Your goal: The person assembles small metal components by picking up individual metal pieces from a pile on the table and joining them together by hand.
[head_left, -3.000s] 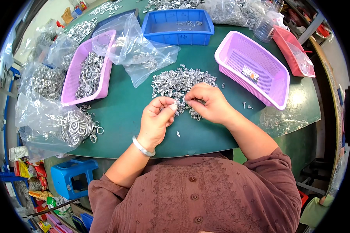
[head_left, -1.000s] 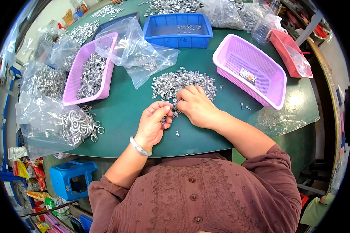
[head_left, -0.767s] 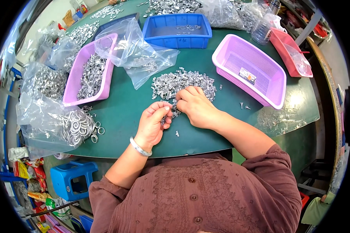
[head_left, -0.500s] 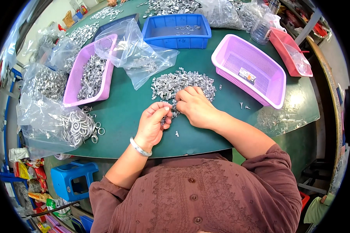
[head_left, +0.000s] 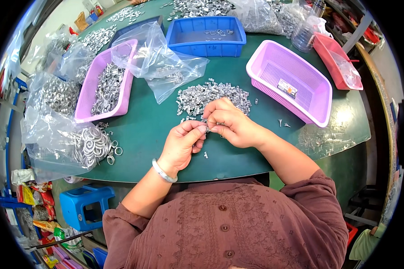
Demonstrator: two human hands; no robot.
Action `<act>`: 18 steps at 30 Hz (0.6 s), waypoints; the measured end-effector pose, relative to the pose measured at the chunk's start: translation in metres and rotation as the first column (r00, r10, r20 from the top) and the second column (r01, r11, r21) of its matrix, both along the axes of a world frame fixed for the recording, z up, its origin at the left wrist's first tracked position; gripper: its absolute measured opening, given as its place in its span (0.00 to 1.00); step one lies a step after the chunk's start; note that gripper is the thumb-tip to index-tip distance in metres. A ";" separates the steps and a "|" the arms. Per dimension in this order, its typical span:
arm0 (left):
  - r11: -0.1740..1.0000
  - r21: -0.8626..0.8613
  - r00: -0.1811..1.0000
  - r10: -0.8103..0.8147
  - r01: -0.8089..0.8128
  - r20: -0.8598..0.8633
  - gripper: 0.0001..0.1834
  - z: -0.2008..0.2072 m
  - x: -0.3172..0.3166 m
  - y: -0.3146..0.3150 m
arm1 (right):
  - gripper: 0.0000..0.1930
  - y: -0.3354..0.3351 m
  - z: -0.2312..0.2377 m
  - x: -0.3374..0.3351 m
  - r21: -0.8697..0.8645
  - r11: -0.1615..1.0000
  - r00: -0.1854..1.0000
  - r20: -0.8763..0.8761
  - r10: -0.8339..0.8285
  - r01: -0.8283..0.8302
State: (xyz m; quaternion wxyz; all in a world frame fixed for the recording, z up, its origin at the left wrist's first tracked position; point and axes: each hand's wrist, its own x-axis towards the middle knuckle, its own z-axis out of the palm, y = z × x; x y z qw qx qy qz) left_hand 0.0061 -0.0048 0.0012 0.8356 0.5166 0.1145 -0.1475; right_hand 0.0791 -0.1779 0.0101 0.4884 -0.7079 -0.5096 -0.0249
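Near the middle of the frame, the left hand and the right hand are meeting at their fingertips. Both are being nearly closed, and their thumbs and fingers are pinching a small metal piece between them. Its exact shape is being hidden by the fingers, and I cannot tell if more pieces are lying inside the left palm. A pale bracelet is circling the left wrist.

Just above the hands, a pile of small silvery pieces is lying on the green tabletop; one loose piece is lying below the fingers. On the left of the frame, a purple basket is holding silvery parts, and a clear bag is partly covering its upper corner. On the right, another purple basket is standing, with a small label showing inside it. In the upper middle, a blue bin is holding several rings.
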 end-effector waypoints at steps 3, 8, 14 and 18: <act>0.999 -0.018 0.997 0.047 -0.046 0.061 0.05 0.000 0.000 -0.002 | 0.04 -0.002 -0.001 0.001 0.018 0.999 0.999 -0.009 -0.036 0.036; 0.992 -0.046 0.987 0.124 -0.120 0.100 0.06 0.004 0.002 -0.006 | 0.03 -0.007 -0.004 0.003 0.037 0.997 0.942 -0.332 -0.056 0.072; 0.990 -0.071 0.977 0.130 -0.119 0.170 0.08 -0.002 0.002 -0.008 | 0.05 -0.004 -0.003 -0.001 0.073 0.997 0.887 -0.461 0.004 0.033; 0.992 0.004 0.968 0.123 -0.127 0.217 0.09 -0.001 0.001 -0.012 | 0.05 -0.004 -0.001 -0.003 0.082 0.995 0.833 -0.553 0.004 0.050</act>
